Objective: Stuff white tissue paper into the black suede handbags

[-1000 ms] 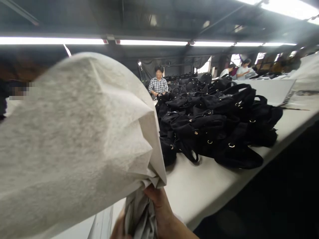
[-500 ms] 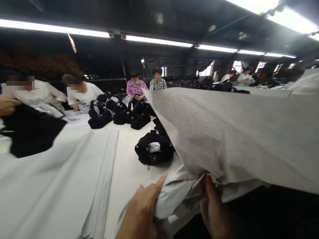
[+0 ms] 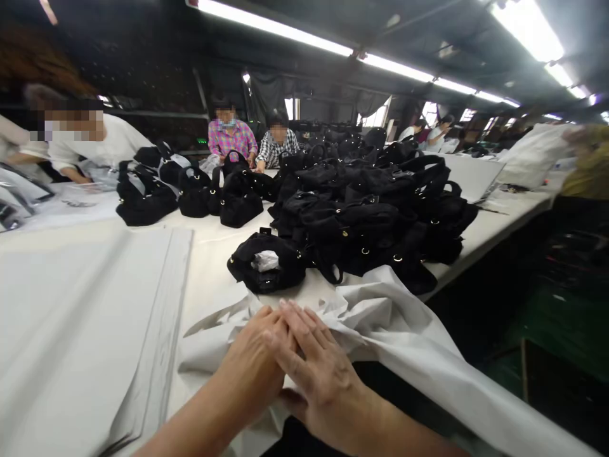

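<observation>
A large sheet of white-grey paper [image 3: 385, 311] lies bunched in front of me, its long loose part trailing right over the table edge. My left hand [image 3: 264, 349] is closed on the bunched middle, its fingertips hidden. Overlapping its knuckles, my right hand [image 3: 318, 365] presses against the same bunch, with fairly straight fingers together and the thumb tucked underneath. Just beyond the paper sits a black handbag [image 3: 266, 260] with gold-coloured rings and white stuffing showing in its opening.
A stack of large paper sheets [image 3: 95, 317] lies at the left of the white table [image 3: 209, 254]. Behind the handbag rises a big heap of black bags [image 3: 361, 203]; more bags [image 3: 238, 197] stand left of it. Several co-workers sit across the table. The table edge drops away at right.
The paper, raised and spread wide before, is now lowered and crumpled under my hands. My hands have come together. The view has turned right, uncovering the bag heap.
</observation>
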A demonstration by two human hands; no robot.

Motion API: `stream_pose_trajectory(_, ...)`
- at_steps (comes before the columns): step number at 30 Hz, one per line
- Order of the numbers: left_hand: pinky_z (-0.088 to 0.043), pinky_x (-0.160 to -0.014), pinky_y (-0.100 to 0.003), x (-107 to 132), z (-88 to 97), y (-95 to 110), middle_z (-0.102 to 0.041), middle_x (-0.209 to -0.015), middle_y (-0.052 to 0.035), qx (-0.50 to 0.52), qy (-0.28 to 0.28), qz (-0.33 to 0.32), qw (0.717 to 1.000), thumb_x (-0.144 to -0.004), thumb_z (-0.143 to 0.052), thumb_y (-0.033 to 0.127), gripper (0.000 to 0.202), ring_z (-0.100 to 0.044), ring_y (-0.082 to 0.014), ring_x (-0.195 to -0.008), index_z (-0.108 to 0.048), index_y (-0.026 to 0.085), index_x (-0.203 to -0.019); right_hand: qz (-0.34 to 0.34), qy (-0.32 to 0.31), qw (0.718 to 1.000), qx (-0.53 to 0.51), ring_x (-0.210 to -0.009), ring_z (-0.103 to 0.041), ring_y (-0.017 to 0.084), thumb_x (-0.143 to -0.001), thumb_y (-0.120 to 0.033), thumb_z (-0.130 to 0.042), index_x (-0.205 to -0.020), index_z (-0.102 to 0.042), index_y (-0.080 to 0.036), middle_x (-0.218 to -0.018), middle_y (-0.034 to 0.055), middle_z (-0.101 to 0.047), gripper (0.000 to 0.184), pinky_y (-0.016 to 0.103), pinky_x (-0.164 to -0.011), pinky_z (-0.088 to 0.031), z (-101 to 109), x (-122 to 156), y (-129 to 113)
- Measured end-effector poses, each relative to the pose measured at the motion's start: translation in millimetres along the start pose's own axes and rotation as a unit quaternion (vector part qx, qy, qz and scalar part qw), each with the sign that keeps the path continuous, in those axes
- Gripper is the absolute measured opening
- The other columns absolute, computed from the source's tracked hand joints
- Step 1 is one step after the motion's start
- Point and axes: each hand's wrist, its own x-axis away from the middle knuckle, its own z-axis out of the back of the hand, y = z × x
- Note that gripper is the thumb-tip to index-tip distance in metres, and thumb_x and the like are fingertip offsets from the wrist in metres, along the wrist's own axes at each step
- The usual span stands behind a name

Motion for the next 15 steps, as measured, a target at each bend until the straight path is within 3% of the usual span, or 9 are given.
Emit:
stream_pose_trajectory(1,-0.049,-0.089,-0.047,0,0.2,1,-0.068,-0.104,-0.0108,0.022,0.016,-0.021,0.999,-0.088,-0.048,0.011,0.023,-0.063,-0.0263,-0.095,-0.062,0.017,-0.104,-0.005,-0.035,0.999,0.025,-0.142,-0.036,0.036,-0.085,-0.013,-0.064,-0.156,-0.023,-0.022,-0.156,0.0206,-0.033,0.082,0.059,-0.113,-0.036,-1,-9,6)
stream_pose_trajectory(3,-0.049,-0.093,-0.045,3,4.7,-7,-0.068,-0.105,-0.0092,0.075,0.024,-0.035,0.996,-0.085,-0.049,0.007,0.029,-0.062,-0.0245,-0.097,-0.061,0.019,-0.109,-0.031,-0.077,0.996,0.039,-0.127,-0.052,0.035,-0.086,-0.022,-0.067,-0.158,-0.016,-0.023,-0.144,0.0208,-0.049,0.088,0.057,-0.104,-0.045,-5,-16,21)
stream_pose_trajectory(6,-0.048,-0.101,-0.040,13,13.8,-43,-0.063,-0.121,-0.0099,0.199,0.049,0.015,0.979,-0.085,-0.057,0.017,0.031,-0.058,-0.0240,-0.116,-0.059,0.021,-0.115,-0.120,-0.097,0.988,0.010,-0.099,-0.066,0.030,-0.084,-0.028,-0.070,-0.158,-0.012,-0.019,-0.114,0.0134,-0.069,0.095,0.050,-0.090,-0.055,-5,-13,51)
stream_pose_trajectory(8,-0.050,-0.099,-0.038,14,12.0,-77,-0.061,-0.123,-0.0106,0.259,0.136,0.156,0.943,-0.086,-0.062,0.037,0.032,-0.059,-0.0246,-0.116,-0.059,0.021,-0.113,-0.207,-0.049,0.977,-0.010,-0.105,-0.067,0.028,-0.086,-0.026,-0.067,-0.157,-0.022,-0.024,-0.122,0.0102,-0.068,0.083,0.047,-0.096,-0.054,5,-6,72)
stream_pose_trajectory(10,-0.053,-0.090,-0.040,5,-2.0,-111,-0.066,-0.105,-0.0091,0.241,0.229,0.366,0.869,-0.081,-0.064,0.055,0.041,-0.066,-0.0253,-0.098,-0.059,0.019,-0.101,-0.293,0.042,0.955,-0.032,-0.116,-0.064,0.026,-0.091,-0.030,-0.061,-0.152,-0.036,-0.028,-0.135,0.0063,-0.062,0.066,0.043,-0.102,-0.051,18,1,89)
stream_pose_trajectory(11,-0.053,-0.086,-0.043,-3,-13.7,-126,-0.067,-0.097,-0.0085,0.210,0.231,0.460,0.831,-0.074,-0.067,0.061,0.050,-0.067,-0.0270,-0.091,-0.058,0.019,-0.098,-0.327,0.090,0.940,-0.043,-0.118,-0.063,0.025,-0.093,-0.034,-0.060,-0.149,-0.040,-0.029,-0.137,0.0049,-0.060,0.060,0.041,-0.103,-0.051,24,3,95)
stream_pose_trajectory(12,-0.054,-0.084,-0.043,-13,-27.6,-137,-0.067,-0.096,-0.0090,0.199,0.206,0.514,0.809,-0.067,-0.072,0.064,0.059,-0.067,-0.0287,-0.090,-0.056,0.018,-0.102,-0.350,0.131,0.926,-0.051,-0.119,-0.063,0.025,-0.093,-0.039,-0.059,-0.147,-0.044,-0.029,-0.137,0.0044,-0.061,0.057,0.040,-0.102,-0.052,28,5,99)
stream_pose_trajectory(15,-0.054,-0.080,-0.045,-50,-71.9,-152,-0.069,-0.101,-0.0173,0.209,0.169,0.577,0.771,-0.062,-0.074,0.064,0.080,-0.068,-0.0354,-0.094,-0.048,0.012,-0.117,-0.369,0.196,0.907,-0.053,-0.114,-0.066,0.027,-0.090,-0.046,-0.062,-0.140,-0.054,-0.024,-0.127,0.0069,-0.067,0.055,0.041,-0.097,-0.055,29,6,99)
